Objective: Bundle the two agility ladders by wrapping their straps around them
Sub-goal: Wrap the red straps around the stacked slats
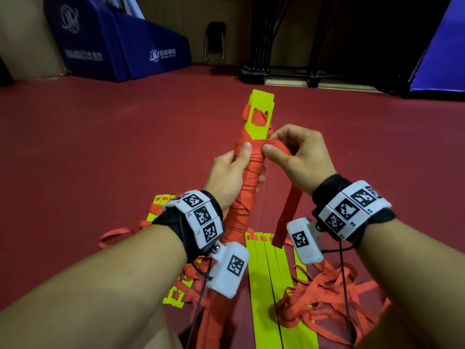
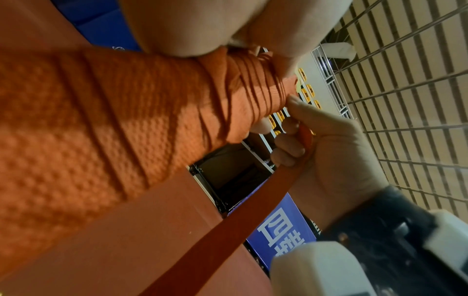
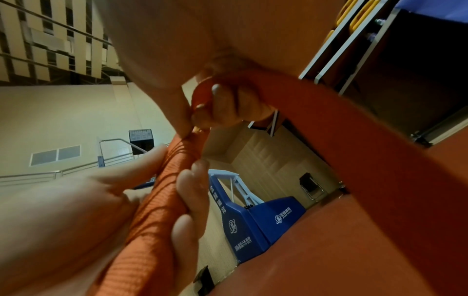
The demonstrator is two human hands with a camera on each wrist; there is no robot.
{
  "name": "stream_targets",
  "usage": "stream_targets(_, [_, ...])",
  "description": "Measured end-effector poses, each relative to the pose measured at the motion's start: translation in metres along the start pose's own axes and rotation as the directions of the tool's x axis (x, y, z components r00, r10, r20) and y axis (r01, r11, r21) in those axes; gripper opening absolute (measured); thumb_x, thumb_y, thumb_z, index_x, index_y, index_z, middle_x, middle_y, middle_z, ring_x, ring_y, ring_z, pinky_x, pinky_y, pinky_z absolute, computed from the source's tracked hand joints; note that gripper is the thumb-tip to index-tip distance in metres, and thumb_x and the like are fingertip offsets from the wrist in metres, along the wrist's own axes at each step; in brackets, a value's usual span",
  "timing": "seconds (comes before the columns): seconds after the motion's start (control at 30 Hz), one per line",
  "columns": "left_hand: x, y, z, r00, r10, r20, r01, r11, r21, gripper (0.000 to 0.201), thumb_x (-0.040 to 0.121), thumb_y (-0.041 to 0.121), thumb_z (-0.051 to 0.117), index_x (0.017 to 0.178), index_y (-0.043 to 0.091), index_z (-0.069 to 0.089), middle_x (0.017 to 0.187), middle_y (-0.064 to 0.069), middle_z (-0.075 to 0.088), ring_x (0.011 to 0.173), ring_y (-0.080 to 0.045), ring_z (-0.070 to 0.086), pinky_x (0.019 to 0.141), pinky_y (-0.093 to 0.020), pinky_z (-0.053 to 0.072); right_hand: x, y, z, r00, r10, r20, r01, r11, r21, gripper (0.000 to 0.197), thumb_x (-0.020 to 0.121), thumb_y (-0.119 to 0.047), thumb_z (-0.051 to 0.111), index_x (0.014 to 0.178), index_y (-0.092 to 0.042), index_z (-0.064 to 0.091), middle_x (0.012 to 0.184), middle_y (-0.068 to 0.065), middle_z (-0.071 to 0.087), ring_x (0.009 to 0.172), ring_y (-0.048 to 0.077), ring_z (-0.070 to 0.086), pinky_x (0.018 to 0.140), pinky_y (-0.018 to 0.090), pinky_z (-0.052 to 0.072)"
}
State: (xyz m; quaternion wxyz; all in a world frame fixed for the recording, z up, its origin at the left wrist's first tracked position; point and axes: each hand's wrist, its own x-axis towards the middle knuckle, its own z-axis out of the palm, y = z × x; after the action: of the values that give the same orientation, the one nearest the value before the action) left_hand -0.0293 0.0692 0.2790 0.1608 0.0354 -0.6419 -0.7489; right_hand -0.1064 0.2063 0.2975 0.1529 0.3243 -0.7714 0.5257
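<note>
I hold one agility ladder upright as a bundle (image 1: 247, 187). Its yellow rungs (image 1: 260, 109) stick out at the top and red strap is wound tightly around the rest. My left hand (image 1: 235, 167) grips the bundle's middle, thumb pressed on the wraps. My right hand (image 1: 284, 147) pinches the red strap (image 1: 286, 215) just beside the bundle's upper part, and the loose end hangs down. The left wrist view shows the wrapped bundle (image 2: 113, 120) and the right hand (image 2: 324, 144) closed around the strap (image 2: 253, 200). The second ladder (image 1: 266, 285) lies flat on the floor below.
Loose red straps (image 1: 327, 298) lie tangled on the red floor (image 1: 100, 147) at my right, more at my left (image 1: 113, 235). Blue padded bases (image 1: 120, 46), a folding chair (image 1: 215, 44), a black rack (image 1: 276, 71) and a blue mat (image 1: 442, 46) stand far back.
</note>
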Motion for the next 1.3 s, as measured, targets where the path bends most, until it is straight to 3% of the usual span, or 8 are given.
stream_targets(0.2, [0.000,0.004,-0.003,0.999,-0.026,-0.035,0.025,0.999,-0.021,0.038,0.106,0.040,0.046,0.103,0.006,0.064,0.071,-0.008,0.071,0.056,-0.016,0.067,0.053,-0.024,0.054,0.001,0.004,-0.001,0.998,0.060,-0.019,-0.057,0.992,0.112,0.018,0.089,-0.017,0.073,0.074,-0.023,0.063,0.057,-0.011,0.057,0.054,0.008,0.049,0.057,0.027,0.041])
stream_targets(0.33, [-0.001,0.006,-0.002,0.998,-0.059,0.011,0.060,0.993,-0.100,0.043,0.107,0.040,0.042,0.105,0.005,0.067,0.071,-0.008,0.072,0.054,-0.015,0.066,0.052,-0.023,0.054,-0.003,0.000,0.002,0.997,0.052,0.049,-0.062,0.968,0.244,0.017,0.095,-0.008,0.065,0.082,-0.018,0.063,0.062,-0.005,0.060,0.053,0.004,0.050,0.053,0.018,0.039])
stream_targets(0.57, [-0.001,0.001,-0.005,0.985,-0.173,0.013,0.173,0.980,-0.094,0.049,0.103,0.053,0.044,0.096,0.014,0.073,0.075,-0.002,0.068,0.061,-0.016,0.062,0.062,-0.028,0.050,-0.008,-0.014,0.009,0.993,-0.001,0.117,-0.050,0.902,0.430,0.011,0.093,-0.007,0.065,0.085,-0.013,0.061,0.058,-0.009,0.056,0.052,0.011,0.045,0.047,0.022,0.037])
stream_targets(0.77, [-0.006,0.002,0.002,0.987,-0.158,0.040,0.162,0.979,-0.122,0.041,0.107,0.045,0.041,0.122,0.014,0.063,0.075,-0.007,0.065,0.062,-0.021,0.064,0.066,-0.035,0.052,-0.008,-0.010,0.009,0.984,0.081,0.160,-0.142,0.900,0.413,0.031,0.077,-0.032,0.075,0.096,-0.012,0.061,0.061,-0.006,0.053,0.050,0.009,0.048,0.046,0.020,0.039])
stream_targets(1.0, [-0.007,0.001,0.004,0.984,-0.177,-0.020,0.175,0.982,-0.070,0.040,0.107,0.045,0.043,0.098,0.020,0.074,0.073,-0.009,0.069,0.063,-0.023,0.065,0.084,-0.056,0.054,-0.005,-0.003,0.007,0.972,0.169,0.166,-0.216,0.921,0.326,0.052,0.069,-0.044,0.080,0.104,-0.012,0.059,0.058,-0.007,0.047,0.049,0.006,0.042,0.050,0.021,0.037])
stream_targets(1.13, [-0.006,0.000,0.005,0.980,-0.198,0.009,0.198,0.974,-0.108,0.054,0.100,0.058,0.046,0.104,0.012,0.076,0.099,-0.020,0.076,0.089,-0.037,0.071,0.096,-0.058,0.052,-0.004,0.002,0.011,0.980,0.164,0.115,-0.188,0.950,0.249,0.053,0.069,-0.051,0.085,0.087,-0.008,0.061,0.055,-0.007,0.041,0.054,0.015,0.036,0.057,0.033,0.031])
stream_targets(1.2, [-0.006,0.000,0.005,0.986,-0.161,0.034,0.164,0.979,-0.124,0.056,0.098,0.054,0.049,0.109,0.006,0.074,0.106,-0.028,0.073,0.086,-0.037,0.069,0.090,-0.052,0.054,-0.004,0.003,0.011,0.979,0.160,0.128,-0.187,0.950,0.249,0.049,0.075,-0.045,0.084,0.080,-0.003,0.059,0.054,-0.005,0.040,0.053,0.015,0.035,0.056,0.033,0.030])
stream_targets(1.3, [-0.005,0.000,0.005,0.995,-0.095,0.032,0.098,0.991,-0.087,0.047,0.102,0.046,0.047,0.105,0.006,0.073,0.089,-0.020,0.071,0.074,-0.031,0.067,0.066,-0.035,0.056,-0.003,0.002,0.008,0.974,0.156,0.162,-0.197,0.940,0.280,0.030,0.089,-0.020,0.076,0.079,0.001,0.057,0.053,-0.005,0.040,0.048,0.009,0.035,0.050,0.025,0.031])
